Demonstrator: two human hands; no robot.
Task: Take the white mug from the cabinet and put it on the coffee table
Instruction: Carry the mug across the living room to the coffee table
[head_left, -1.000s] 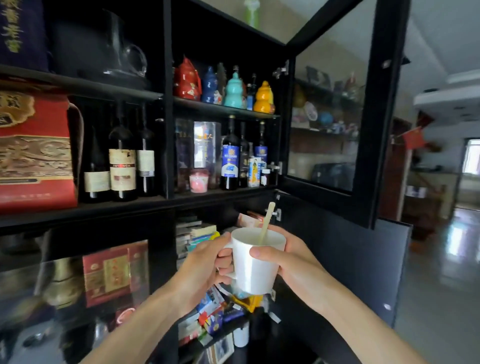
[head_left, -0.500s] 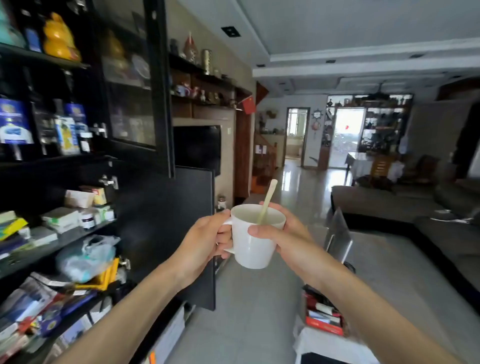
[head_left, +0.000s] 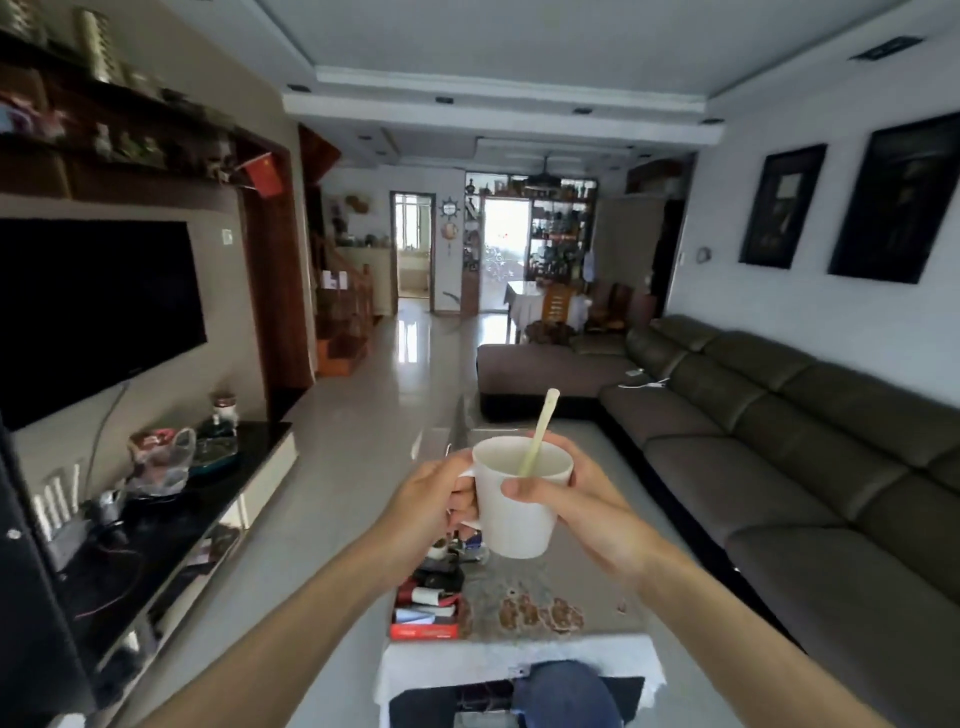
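Note:
I hold the white mug (head_left: 517, 506) at chest height in front of me, with both hands on it. A pale spoon (head_left: 540, 431) stands in the mug and leans to the upper right. My left hand (head_left: 431, 501) grips the handle on the mug's left side. My right hand (head_left: 569, 501) wraps around the mug's right side, thumb across the front. The coffee table (head_left: 566, 582) lies below and beyond the mug, with a worn grey top and a white cloth edge nearest me. The cabinet is out of view.
Stacked books and a red box (head_left: 426, 608) sit on the table's left part. A long dark sofa (head_left: 779, 452) runs along the right. A black TV stand (head_left: 156, 525) with a bag and clutter lines the left under a TV (head_left: 93, 312). Shiny floor stretches ahead.
My view has swung right, away from the cabinet, and now faces the living room. The mug stays in both hands in the same grip, now above the coffee table.

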